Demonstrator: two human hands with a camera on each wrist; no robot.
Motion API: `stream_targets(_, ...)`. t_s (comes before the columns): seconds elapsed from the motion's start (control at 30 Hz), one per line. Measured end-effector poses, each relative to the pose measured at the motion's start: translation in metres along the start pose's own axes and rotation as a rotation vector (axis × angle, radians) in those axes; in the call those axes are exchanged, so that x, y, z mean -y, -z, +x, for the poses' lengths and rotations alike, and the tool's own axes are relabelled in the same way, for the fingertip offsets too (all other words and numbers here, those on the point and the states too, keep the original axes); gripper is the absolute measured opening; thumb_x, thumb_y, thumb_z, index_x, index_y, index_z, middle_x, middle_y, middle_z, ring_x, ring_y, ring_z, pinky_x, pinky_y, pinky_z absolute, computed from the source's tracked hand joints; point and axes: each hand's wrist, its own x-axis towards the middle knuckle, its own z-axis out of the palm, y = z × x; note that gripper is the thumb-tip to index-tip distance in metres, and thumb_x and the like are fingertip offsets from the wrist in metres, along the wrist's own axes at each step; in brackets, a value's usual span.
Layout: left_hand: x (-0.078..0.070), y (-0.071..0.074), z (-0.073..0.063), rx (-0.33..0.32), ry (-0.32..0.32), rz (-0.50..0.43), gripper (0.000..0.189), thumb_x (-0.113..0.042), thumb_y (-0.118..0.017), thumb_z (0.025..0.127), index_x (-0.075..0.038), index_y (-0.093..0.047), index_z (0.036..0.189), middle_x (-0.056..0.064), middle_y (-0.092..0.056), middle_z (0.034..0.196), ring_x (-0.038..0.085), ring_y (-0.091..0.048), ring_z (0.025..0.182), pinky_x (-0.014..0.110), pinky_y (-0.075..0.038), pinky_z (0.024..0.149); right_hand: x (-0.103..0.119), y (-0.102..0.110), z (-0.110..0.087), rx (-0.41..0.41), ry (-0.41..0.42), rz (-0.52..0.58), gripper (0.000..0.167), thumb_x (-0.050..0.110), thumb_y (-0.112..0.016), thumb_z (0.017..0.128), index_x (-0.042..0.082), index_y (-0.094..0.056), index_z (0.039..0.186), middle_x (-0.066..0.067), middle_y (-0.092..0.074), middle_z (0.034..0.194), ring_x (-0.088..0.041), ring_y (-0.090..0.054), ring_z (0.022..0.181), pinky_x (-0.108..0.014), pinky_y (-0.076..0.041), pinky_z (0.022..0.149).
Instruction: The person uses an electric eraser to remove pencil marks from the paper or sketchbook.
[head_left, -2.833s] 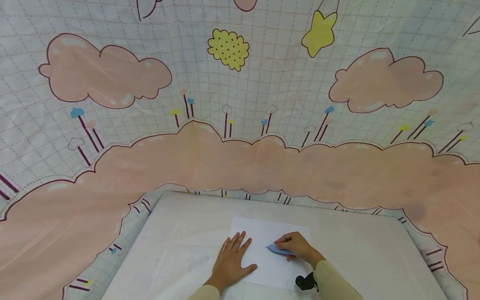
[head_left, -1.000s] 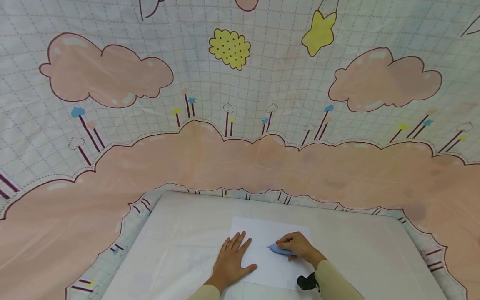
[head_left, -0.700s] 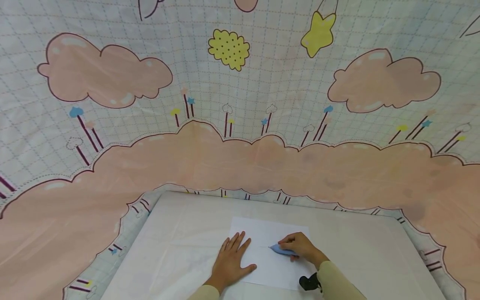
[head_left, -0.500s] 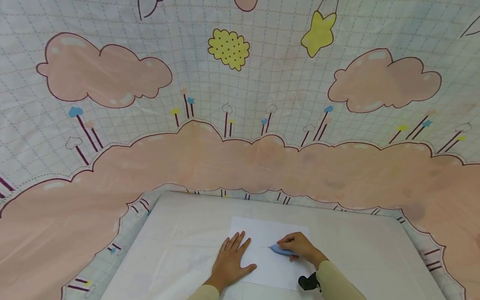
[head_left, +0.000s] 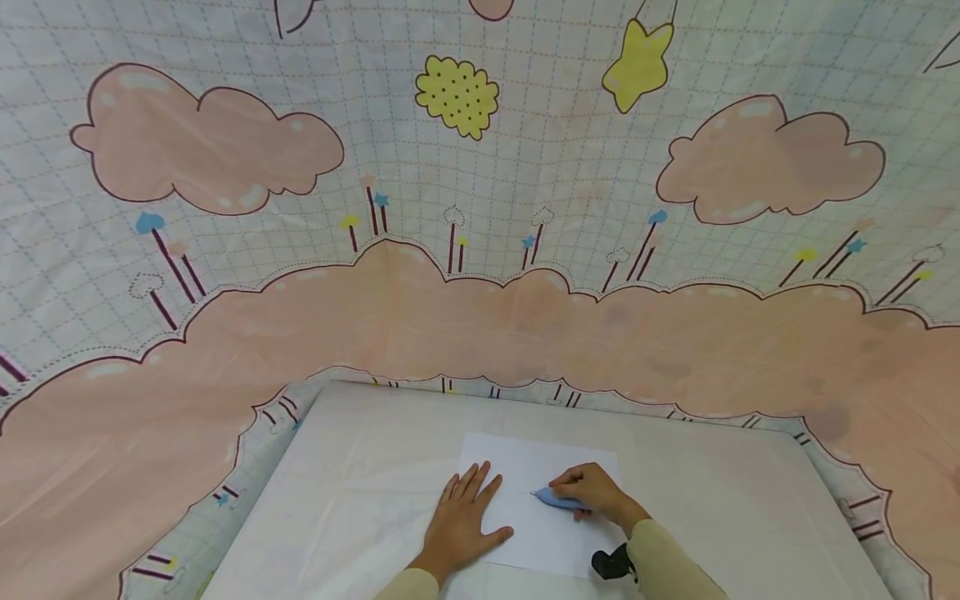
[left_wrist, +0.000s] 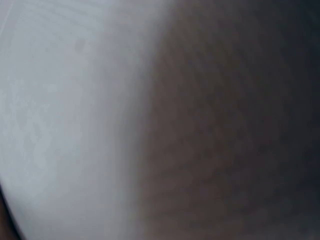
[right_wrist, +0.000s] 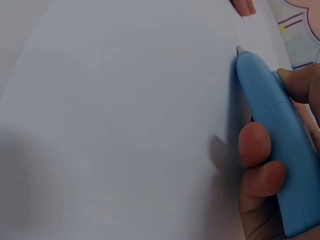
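My left hand [head_left: 461, 525] lies flat on a sheet of white paper [head_left: 540, 542], fingers spread, in the head view. My right hand [head_left: 596, 492] grips a thick, light-blue pen-shaped tool [head_left: 558, 500] over the paper's right half. Closer up in the right wrist view, the tool [right_wrist: 280, 135] has a smooth tapered body and a small pale tip at or very near the paper. One fingertip [right_wrist: 290, 82] sits on its upper side and other fingers curl beneath. A faint line runs by the tip. The left wrist view is too blurred to make out the hand.
Under the paper is a white-covered table [head_left: 360, 450]. A black object [head_left: 611, 563] sits beside the right sleeve, over the paper's near right corner. Behind the table hangs a cloth [head_left: 510, 325] printed with clouds and stars.
My right hand and the blue tool shifted slightly right over the earlier frames, then slightly back left by now. My left hand and the paper stay in place.
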Motion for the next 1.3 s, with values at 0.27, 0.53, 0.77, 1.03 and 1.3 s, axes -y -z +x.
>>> stream_targets(0.27,-0.0002,0.0017,-0.0022,-0.028,-0.008,-0.004,0.086,-0.082,-0.035,0.086,-0.026,-0.040,0.151,0.001,-0.029,0.161,0.024,-0.026,0.149,0.051,-0.024,0.118,0.0000,-0.0031,0.0009,-0.001,0.001,0.007,0.019,0.019,-0.073,0.088,0.005,-0.076,0.101,-0.003,-0.070,0.096,-0.007,-0.052,0.045,-0.021,-0.040,0.045)
stream_targets(0.53,0.0004,0.0023,-0.0032,-0.032,-0.015,-0.009,0.086,-0.082,-0.035,0.086,-0.025,-0.042,0.151,0.001,-0.030,0.161,0.025,-0.027,0.148,0.051,-0.025,0.118,-0.0027,0.0025,-0.0046,-0.013,-0.018,0.007,0.021,0.019,-0.075,0.086,0.005,-0.076,0.101,-0.006,-0.071,0.100,-0.008,-0.052,0.045,-0.020,-0.039,0.045)
stream_targets(0.77,0.0025,0.0011,-0.0043,-0.006,-0.001,-0.007,0.087,-0.083,-0.033,0.085,-0.027,-0.039,0.152,0.000,-0.027,0.162,0.024,-0.024,0.150,0.050,-0.022,0.119,-0.0065,0.0062,-0.0068,-0.008,-0.017,0.035,0.020,0.017,-0.075,0.086,0.004,-0.076,0.101,-0.006,-0.072,0.097,-0.007,-0.051,0.043,-0.019,-0.038,0.044)
stream_targets(1.03,0.0016,0.0042,-0.0070,-0.007,-0.005,-0.012,0.086,-0.082,-0.035,0.085,-0.027,-0.040,0.152,0.000,-0.028,0.162,0.024,-0.025,0.149,0.049,-0.023,0.119,-0.0042,0.0022,-0.0074,-0.002,-0.027,0.029,0.020,0.018,-0.075,0.086,0.005,-0.076,0.101,-0.005,-0.070,0.098,-0.007,-0.051,0.044,-0.020,-0.038,0.044)
stream_targets(1.3,0.0008,0.0047,-0.0063,0.005,-0.007,-0.004,0.087,-0.082,-0.034,0.086,-0.027,-0.038,0.152,-0.001,-0.026,0.163,0.023,-0.023,0.150,0.049,-0.022,0.120,-0.0019,-0.0019,-0.0072,0.001,-0.017,0.027,0.021,0.019,-0.075,0.087,0.005,-0.076,0.102,-0.004,-0.071,0.095,-0.008,-0.051,0.044,-0.020,-0.038,0.044)
